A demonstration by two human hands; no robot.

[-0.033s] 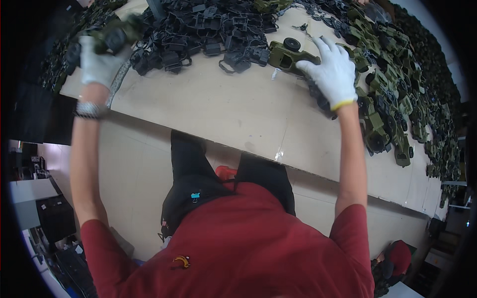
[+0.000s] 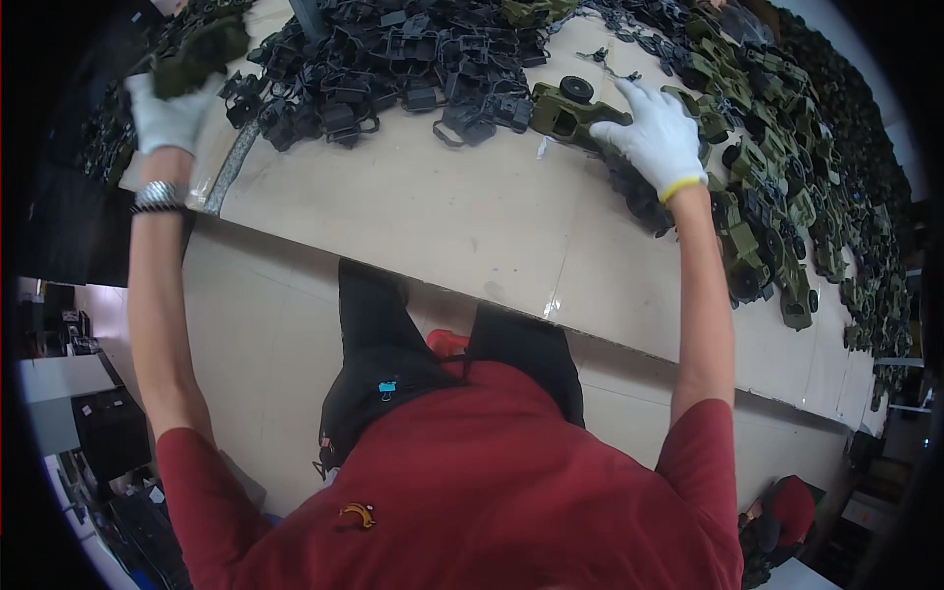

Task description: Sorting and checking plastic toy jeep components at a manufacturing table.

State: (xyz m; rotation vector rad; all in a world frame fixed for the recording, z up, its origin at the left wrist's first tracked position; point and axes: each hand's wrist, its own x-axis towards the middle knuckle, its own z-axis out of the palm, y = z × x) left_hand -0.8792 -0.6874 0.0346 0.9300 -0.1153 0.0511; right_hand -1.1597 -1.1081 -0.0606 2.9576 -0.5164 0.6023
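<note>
My left hand (image 2: 169, 116), in a white glove, is at the far left of the table, blurred by motion. Its thumb and outer finger stand wide apart, and an olive-green toy vehicle (image 2: 202, 57) lies just beyond and between them. The middle fingers are hard to make out. My right hand (image 2: 657, 138), gloved in white with a yellow cuff, is spread with the thumb out to the left. It hovers over or touches the right end of another olive toy vehicle (image 2: 565, 113) with a black wheel on top. Dark parts (image 2: 634, 192) show under that palm.
A large heap of black plastic frames (image 2: 393, 64) lies along the back of the table (image 2: 393, 216). Many olive toy vehicles (image 2: 747, 246) are strewn down the right side. A grey strip (image 2: 232, 167) crosses the table's left end. Another person in a red cap (image 2: 792, 511) is at lower right.
My left hand has shifted slightly left and its fingers have spread. The toy vehicle by it has moved left and away, and its wheels no longer show. My right hand has barely moved.
</note>
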